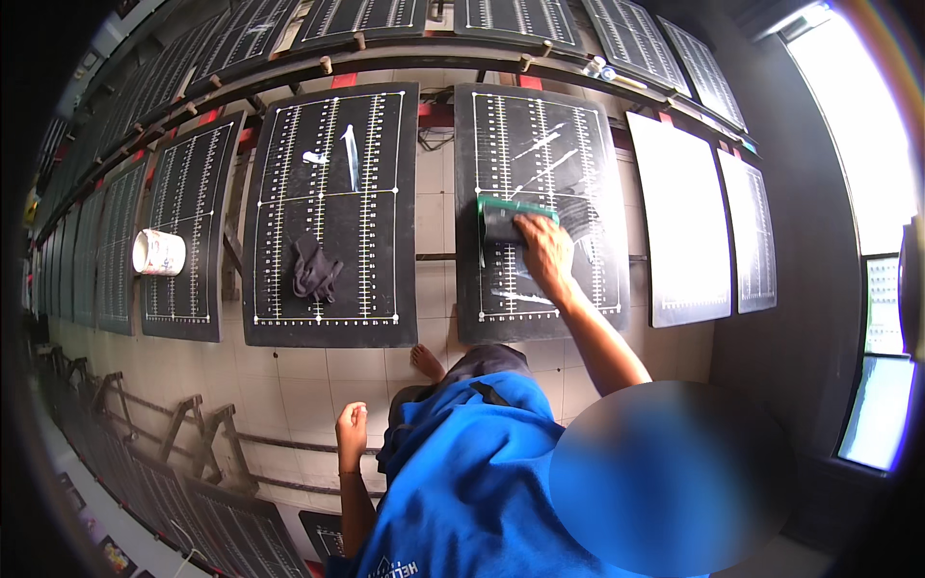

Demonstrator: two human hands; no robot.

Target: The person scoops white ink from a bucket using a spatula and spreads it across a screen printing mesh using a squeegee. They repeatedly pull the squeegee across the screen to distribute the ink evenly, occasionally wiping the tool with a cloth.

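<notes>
My right hand (547, 252) presses a wide, flat black spreader with a green edge (499, 223) onto a dark board with a white printed grid (493, 279). Its fingers are closed over the spreader's right part. Thin white streaks (544, 144) run across the board above it, and smeary marks lie around the hand. Down at my side, away from the boards, my left hand (353, 430) hangs with curled fingers and nothing visible in them. On the neighbouring grid board (279, 212) to the left lie a crumpled dark cloth (315, 271) and a white smear (351, 159).
A white tub (159, 252) stands on a board farther left. To the right is a bright, glaring board (679, 222) beside a grey wall (809, 241). Another row of boards lies beyond a dark rail (385, 56). Metal frames (183, 429) stand behind me at left.
</notes>
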